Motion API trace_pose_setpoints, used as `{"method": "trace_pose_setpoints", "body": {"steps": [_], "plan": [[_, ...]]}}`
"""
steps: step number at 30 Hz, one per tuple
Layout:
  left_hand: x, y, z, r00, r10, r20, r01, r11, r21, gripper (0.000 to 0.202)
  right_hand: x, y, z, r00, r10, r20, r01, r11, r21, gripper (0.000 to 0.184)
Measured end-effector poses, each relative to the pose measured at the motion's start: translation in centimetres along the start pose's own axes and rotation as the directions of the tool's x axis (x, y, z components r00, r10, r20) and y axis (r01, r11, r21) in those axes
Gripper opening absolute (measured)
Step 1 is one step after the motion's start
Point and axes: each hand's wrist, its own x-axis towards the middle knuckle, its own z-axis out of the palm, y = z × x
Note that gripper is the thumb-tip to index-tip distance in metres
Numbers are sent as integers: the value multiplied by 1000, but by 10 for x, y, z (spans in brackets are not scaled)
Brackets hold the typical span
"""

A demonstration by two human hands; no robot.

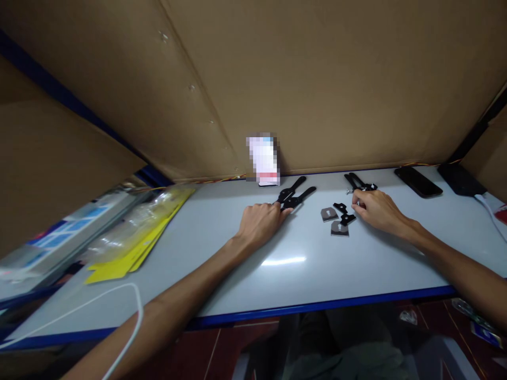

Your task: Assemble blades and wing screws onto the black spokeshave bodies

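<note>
My left hand (pixel 262 224) is closed around the near end of a black plier-like tool (pixel 293 196), whose two handles spread away towards the back wall. The tool's near end is hidden under my fingers. My right hand (pixel 374 210) has its fingers curled together beside a black two-legged piece with small metal fittings (pixel 358 182); what the fingertips hold, if anything, is hidden. Between my hands lie two small grey plates with cut-outs, one farther back (pixel 328 214) and one nearer (pixel 339 228). Small black shaped parts (pixel 347 218) lie next to them, close to my right fingertips.
A phone with a lit, blurred screen (pixel 264 159) leans against the cardboard wall (pixel 317 79). A dark phone (pixel 419 182) and a black device with a white cable (pixel 461 180) lie at right. Yellow sheets under clear plastic (pixel 134 245) and a white cable (pixel 138 306) are at left.
</note>
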Motion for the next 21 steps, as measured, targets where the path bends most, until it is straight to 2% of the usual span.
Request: {"method": "trace_pose_setpoints", "body": {"steps": [8, 11, 14, 17, 21], "plan": [[-5, 5, 7, 998, 65, -1, -65, 998, -6, 39, 1, 3, -6, 999, 31, 23, -29, 998, -63, 19], [-7, 4, 5, 996, 87, -6, -87, 996, -11, 33, 5, 10, -15, 994, 105, -32, -108, 988, -107, 16], [-11, 3, -1, 995, 100, 3, -100, 995, -6, 34, 8, 23, -28, 975, 200, -93, -215, 956, -198, 26], [-15, 2, -7, 995, 94, 20, -94, 995, 8, 33, 8, 36, -39, 962, 269, -38, -267, 908, -323, 33], [-18, 4, -8, 995, 95, 37, -96, 995, 20, 32, 6, 42, -41, 955, 286, 75, -241, 899, -365, 32]]}}
